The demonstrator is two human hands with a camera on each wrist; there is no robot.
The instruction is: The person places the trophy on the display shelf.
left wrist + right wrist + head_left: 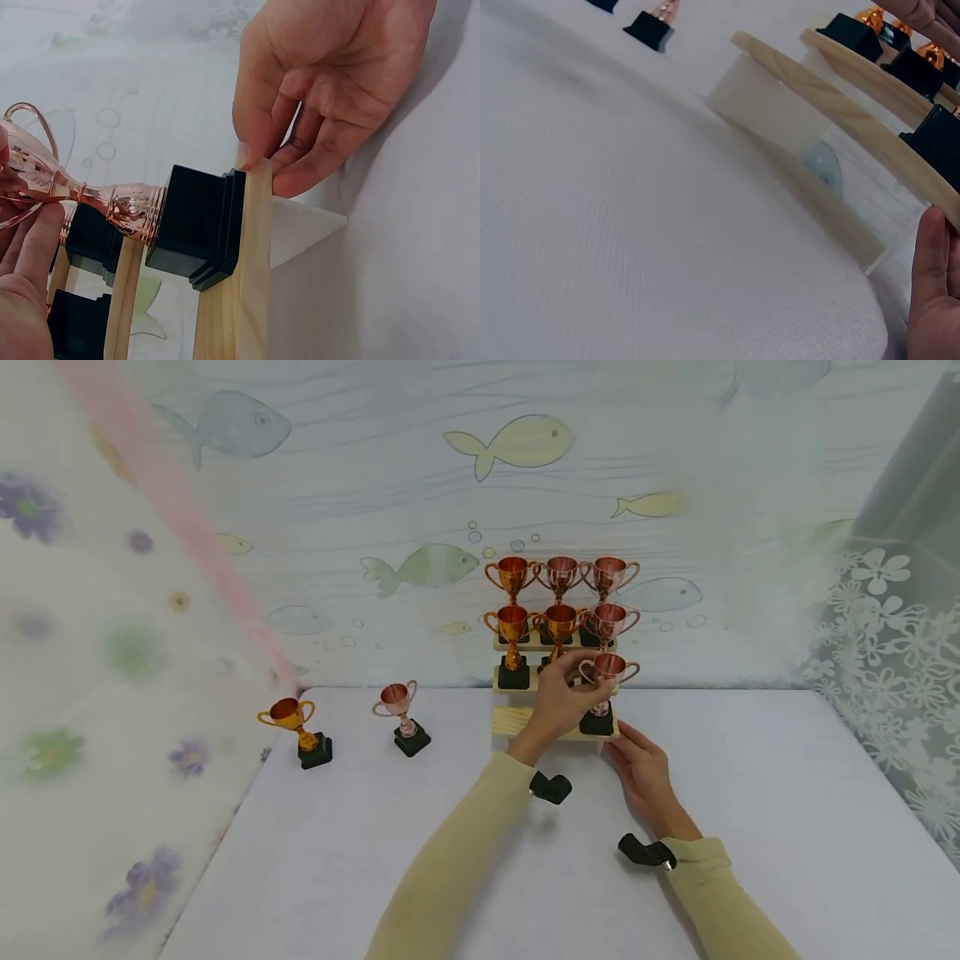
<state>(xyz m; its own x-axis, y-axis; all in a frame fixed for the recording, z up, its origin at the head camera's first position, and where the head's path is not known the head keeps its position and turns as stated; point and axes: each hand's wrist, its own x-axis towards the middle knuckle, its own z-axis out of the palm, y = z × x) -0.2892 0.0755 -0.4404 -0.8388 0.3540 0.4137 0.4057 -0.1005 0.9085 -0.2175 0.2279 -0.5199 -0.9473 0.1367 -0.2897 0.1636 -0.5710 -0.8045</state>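
A rose-gold trophy cup with a black base stands at the right end of the front step of a tiered wooden rack. My left hand holds this cup by its bowl and handle. In the left wrist view, the black base sits on the board near its end. My right hand grips the right end of that board, thumb on top and fingers beneath. Behind, the two higher steps carry gold trophies and rose-gold trophies, some partly hidden by my left hand.
On the table's left side stand a gold trophy and a rose-gold trophy, apart from each other. A white cloth covers the table. Behind the rack hangs a fish-patterned curtain. White translucent supports hold up the front board.
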